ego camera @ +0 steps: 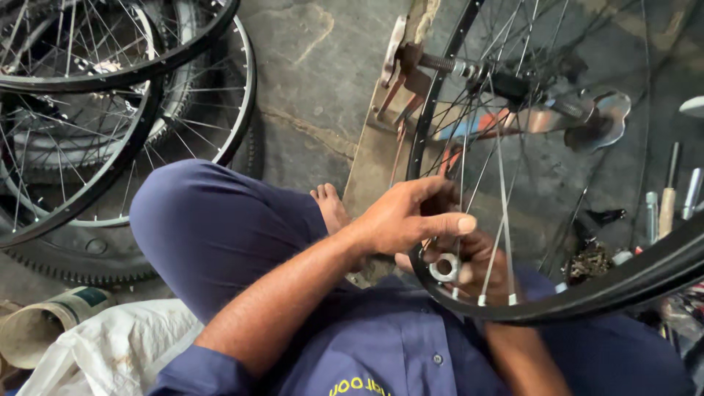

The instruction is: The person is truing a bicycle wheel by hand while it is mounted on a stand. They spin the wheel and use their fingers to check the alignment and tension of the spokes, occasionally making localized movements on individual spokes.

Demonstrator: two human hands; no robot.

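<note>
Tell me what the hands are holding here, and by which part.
Both hands are on the black wheel rim at its near edge: the left hand grips it from above, and the right hand holds a small round tool there.

The floor (pixel 315 66) is rough grey concrete, stained and cracked, with a long crack running across it near the middle; at the upper left several spoked bicycle wheels (pixel 110 110) lie stacked on it, black rims over a knobby tyre (pixel 81 268); a wooden plank (pixel 374 158) stands on the floor near the centre; at the lower left lie a white sack (pixel 110 352) and a dirty round container (pixel 44 326); at the right edge some hand tools (pixel 671 198) rest on the ground; the light is soft and even.
</note>
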